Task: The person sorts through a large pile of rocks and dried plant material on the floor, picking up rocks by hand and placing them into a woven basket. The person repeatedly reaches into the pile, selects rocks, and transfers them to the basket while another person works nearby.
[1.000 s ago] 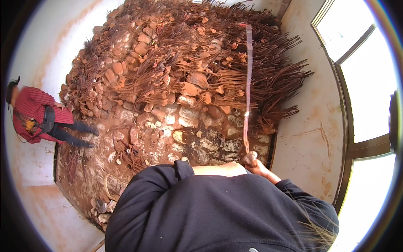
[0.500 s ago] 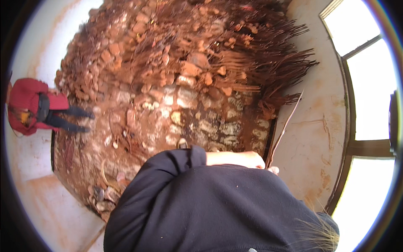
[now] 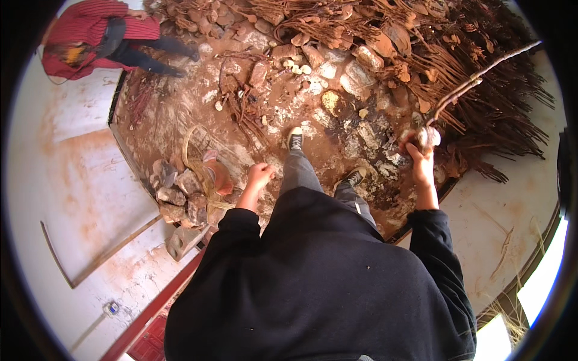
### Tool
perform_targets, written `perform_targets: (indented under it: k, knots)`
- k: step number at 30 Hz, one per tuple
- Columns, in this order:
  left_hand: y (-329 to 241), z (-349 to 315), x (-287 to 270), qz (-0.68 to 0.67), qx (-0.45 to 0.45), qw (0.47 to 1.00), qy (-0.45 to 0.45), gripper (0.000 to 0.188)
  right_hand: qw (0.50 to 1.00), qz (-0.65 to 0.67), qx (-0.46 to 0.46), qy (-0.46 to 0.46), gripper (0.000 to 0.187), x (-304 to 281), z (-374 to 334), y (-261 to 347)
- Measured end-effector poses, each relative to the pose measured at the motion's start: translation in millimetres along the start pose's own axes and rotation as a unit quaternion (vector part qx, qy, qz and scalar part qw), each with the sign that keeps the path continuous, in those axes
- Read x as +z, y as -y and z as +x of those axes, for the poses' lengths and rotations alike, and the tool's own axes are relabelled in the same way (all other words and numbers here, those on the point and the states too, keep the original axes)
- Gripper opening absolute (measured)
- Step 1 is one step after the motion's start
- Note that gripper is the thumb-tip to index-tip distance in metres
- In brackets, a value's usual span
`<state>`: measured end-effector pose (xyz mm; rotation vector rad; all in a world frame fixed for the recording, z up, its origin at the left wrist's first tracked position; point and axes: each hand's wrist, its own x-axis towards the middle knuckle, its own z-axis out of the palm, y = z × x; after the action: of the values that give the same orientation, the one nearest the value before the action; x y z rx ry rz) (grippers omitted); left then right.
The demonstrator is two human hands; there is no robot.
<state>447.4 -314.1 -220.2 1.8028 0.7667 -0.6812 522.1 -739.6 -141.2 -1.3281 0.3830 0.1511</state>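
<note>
My right hand (image 3: 422,155) is closed around the knobby lower end of a long crooked stick (image 3: 460,90). The stick is thin and brownish, paler toward its tip. It slants up and away to the right, in front of a heap of reddish-brown stalks (image 3: 518,114). Above the floor near my left leg, my left hand (image 3: 261,176) has its fingers curled in, and nothing shows in it. A pale hoop-like strip (image 3: 187,144) and a reddish-brown lump (image 3: 221,178) lie to the left of that hand.
Several stones (image 3: 173,195) are piled by the left wall. At the far left stands a person in a red knitted top (image 3: 90,33). Uneven dirt-covered ground (image 3: 325,153) lies under my shoes. Loose stalks (image 3: 244,114) are scattered ahead, and a white wall (image 3: 512,222) runs along the right.
My view has turned to the right, away from the window wall. Both hands are now apart in front of me, and the stick has swung outward over the heap in my right hand.
</note>
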Motion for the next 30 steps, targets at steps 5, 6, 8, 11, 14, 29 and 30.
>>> perform_targets:
  k: [5, 6, 8, 11, 14, 29, 30]
  knots:
    - [65, 100, -53, -0.045, -0.048, 0.990, 0.122, 0.015, 0.977, -0.181, 0.002, -0.109, 0.008, 91, 31, -47]
    - [55, 113, -36, -0.096, -0.078, 0.990, 0.067, 0.013, 0.965, -0.207, -0.004, -0.161, 0.005, 100, 33, -77]
    - [38, 145, -60, -0.022, -0.099, 0.991, 0.091, 0.014, 0.970, -0.160, 0.018, -0.185, 0.006, 142, 40, -92]
    - [39, 203, -68, 0.044, -0.086, 0.990, 0.106, 0.015, 0.967, 0.019, 0.054, -0.248, 0.012, 162, 50, -160]
    - [50, 265, -85, 0.100, -0.050, 0.990, 0.086, 0.018, 0.966, 0.063, 0.072, -0.240, 0.022, 183, 60, -203]
    - [182, 592, -120, 0.334, -0.014, 0.918, -0.212, 0.079, 0.962, 0.079, 0.145, -0.219, 0.034, 239, 91, -375]
    - [185, 607, -138, 0.331, -0.063, 0.907, -0.255, 0.082, 0.960, 0.100, 0.163, -0.206, 0.036, 241, 100, -377]
